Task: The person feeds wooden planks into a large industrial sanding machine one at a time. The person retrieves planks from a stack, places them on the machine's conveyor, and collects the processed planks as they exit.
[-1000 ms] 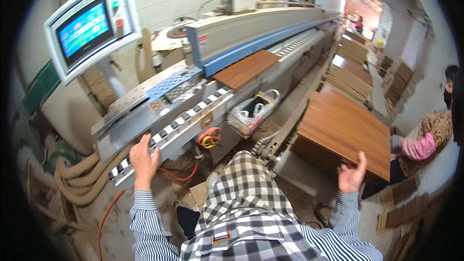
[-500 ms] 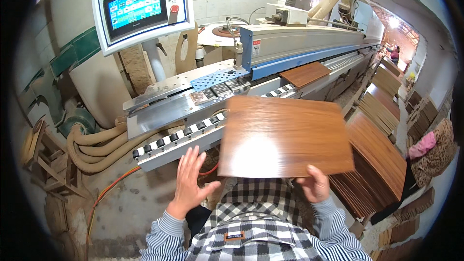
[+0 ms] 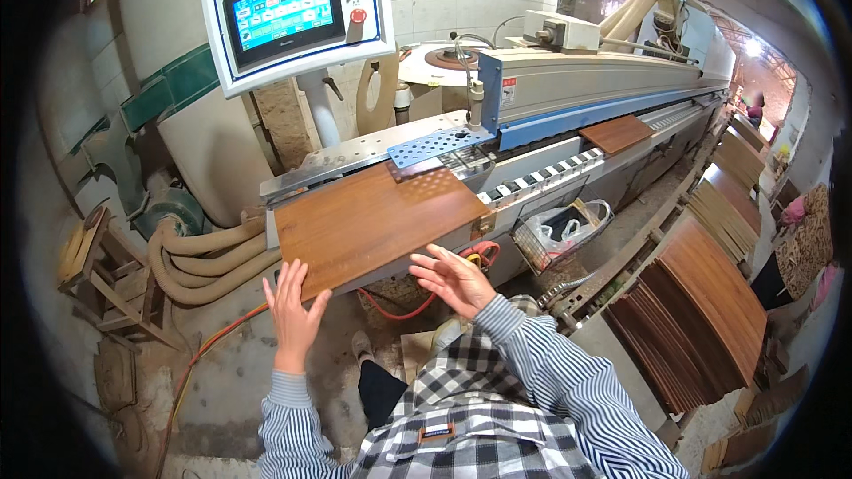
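Observation:
A brown wood-grain panel [image 3: 368, 222] lies flat on the infeed end of a long edge banding machine [image 3: 603, 93], its far edge reaching under a blue perforated plate [image 3: 439, 144]. At the panel's near left corner is my left hand [image 3: 295, 306], fingers spread, the fingertips at or just over its edge. My right hand [image 3: 457, 282] hovers by the panel's near right edge with fingers stretched out and nothing held. Farther along the roller track [image 3: 541, 177] sits a second brown panel [image 3: 615, 134], partly beneath the machine's beam.
A control screen [image 3: 284, 18] on a post stands at the back left. Beige hoses [image 3: 213, 248] curl beside a wooden stool [image 3: 111, 284]. A wire basket [image 3: 564, 235] with plastic bags hangs below the track. Stacked panels [image 3: 688, 310] stand at right, near another person's patterned clothing [image 3: 803, 244].
The panel has gone from in front of my body, by my right hand, to the machine bed at left. My right hand has moved left and let go. The second panel has advanced along the track.

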